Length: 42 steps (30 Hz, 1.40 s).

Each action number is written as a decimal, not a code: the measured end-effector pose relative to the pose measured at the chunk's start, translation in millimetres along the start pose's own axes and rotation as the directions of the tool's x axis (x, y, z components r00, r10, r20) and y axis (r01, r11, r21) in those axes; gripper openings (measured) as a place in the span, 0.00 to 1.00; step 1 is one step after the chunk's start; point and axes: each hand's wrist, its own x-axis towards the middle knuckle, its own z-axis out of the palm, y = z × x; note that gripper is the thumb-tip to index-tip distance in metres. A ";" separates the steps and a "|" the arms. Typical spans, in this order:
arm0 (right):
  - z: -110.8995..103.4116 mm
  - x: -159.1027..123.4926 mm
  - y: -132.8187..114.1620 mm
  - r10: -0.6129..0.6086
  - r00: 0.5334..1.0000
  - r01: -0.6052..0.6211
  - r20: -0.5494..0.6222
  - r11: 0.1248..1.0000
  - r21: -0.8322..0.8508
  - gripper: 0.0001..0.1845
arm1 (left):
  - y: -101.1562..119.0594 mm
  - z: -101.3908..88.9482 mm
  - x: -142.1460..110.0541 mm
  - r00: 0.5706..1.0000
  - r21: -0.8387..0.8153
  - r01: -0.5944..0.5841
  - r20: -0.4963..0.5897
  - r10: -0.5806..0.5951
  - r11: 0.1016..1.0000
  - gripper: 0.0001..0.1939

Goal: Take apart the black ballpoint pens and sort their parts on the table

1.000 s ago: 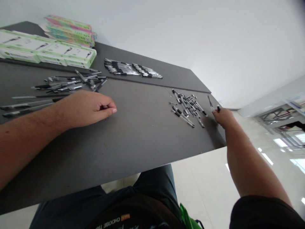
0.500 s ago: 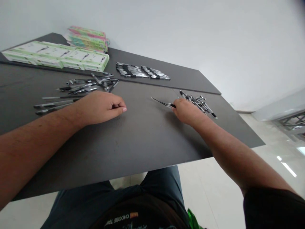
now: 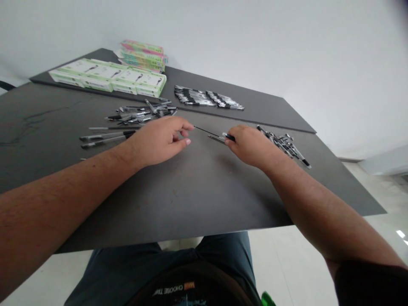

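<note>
Slim black-and-clear plastic pen pinched at its dark end by right hand fingers, tip left free; left hand fingers loosely curled, nothing grasped, just beside tip.

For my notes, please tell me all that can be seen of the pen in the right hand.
The pen is long and thin, with a black end showing at the fingers of the right hand; the rest looks dark and very slim. It slants over the dark table, its far tip near the left hand's fingers. Material is too small to tell.
</note>
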 end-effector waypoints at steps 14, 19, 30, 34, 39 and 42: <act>41.4 -10.2 -8.3 -0.085 0.956 0.194 -0.281 0.901 0.388 0.07 | -6.6 3.1 3.0 0.980 -0.361 0.074 -0.145 -0.135 0.930 0.31; 40.8 -14.3 -8.4 -0.094 0.943 0.221 -0.320 0.896 0.385 0.07 | 6.4 4.9 -1.2 0.992 -0.368 0.121 0.018 -0.123 0.922 0.12; 31.4 -18.8 -18.2 -0.177 0.959 0.254 -0.222 0.885 0.390 0.10 | 24.4 -1.9 -4.7 0.984 -0.403 0.141 -0.046 -0.174 0.904 0.08; 35.1 -22.1 -19.3 -0.138 0.960 0.235 -0.244 0.870 0.433 0.09 | 28.7 -6.5 -7.7 0.973 -0.375 0.105 -0.154 -0.174 0.921 0.04; 38.3 -24.8 -14.1 -0.087 0.944 0.249 -0.320 0.823 0.511 0.17 | 23.9 -11.1 -3.3 0.913 -0.591 0.070 -0.287 -0.290 0.804 0.08; 35.1 -23.8 -11.6 -0.079 0.944 0.241 -0.320 0.829 0.504 0.10 | 23.4 -11.8 0.9 0.894 -0.681 0.049 -0.296 -0.336 0.731 0.11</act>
